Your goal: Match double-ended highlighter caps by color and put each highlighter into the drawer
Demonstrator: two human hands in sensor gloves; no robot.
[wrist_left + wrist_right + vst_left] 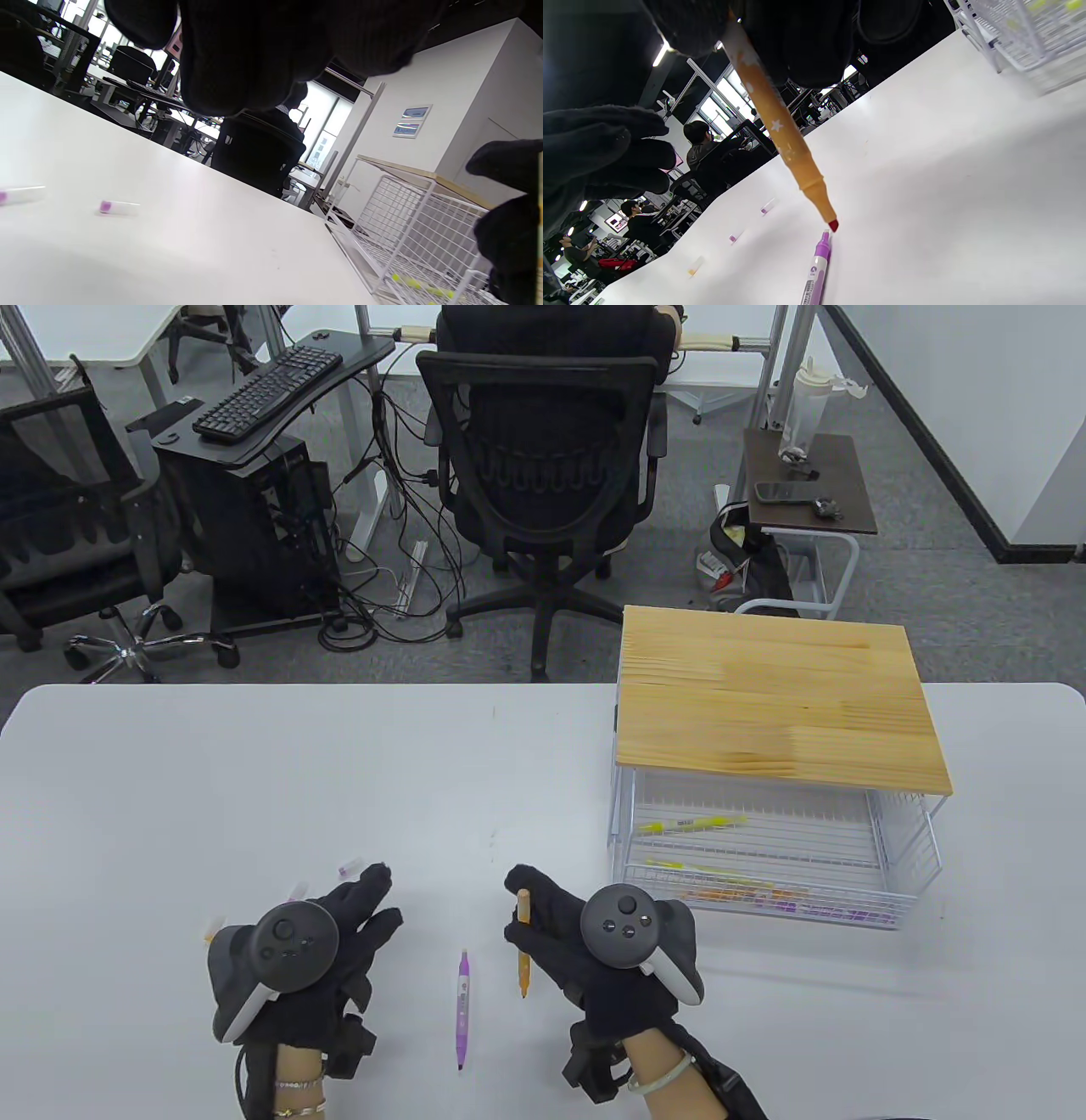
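Near the front edge of the bench, a little right of its middle, the right hand has its grip clamped on an orange highlighter, held roughly upright-to-tilted with its long axis running from the far side toward the front edge. The right wrist view shows its lower end uncapped, red tip bare; whether the upper end wears a cap I cannot tell.

The caps lie the other way from that grip: a row of small clear caps toward the front left. An orange-tinted cap sits just beside the outer side of the left hand, and two purple-tinted caps lie just beyond its fingertips. The left hand is plainly the nearer one to all of them; its fingers are spread and fairly straight, gripping nothing, hovering or resting low over the surface.

Between the hands a purple highlighter lies flat, its long axis also running far to near, close to the orange pen's tip.

The wire drawer stands pulled out at the right, under a wooden top, already holding several yellow, orange and purple highlighters. It is near the right hand, with open bench between them. My judgement: the left hand should fetch the orange cap across.
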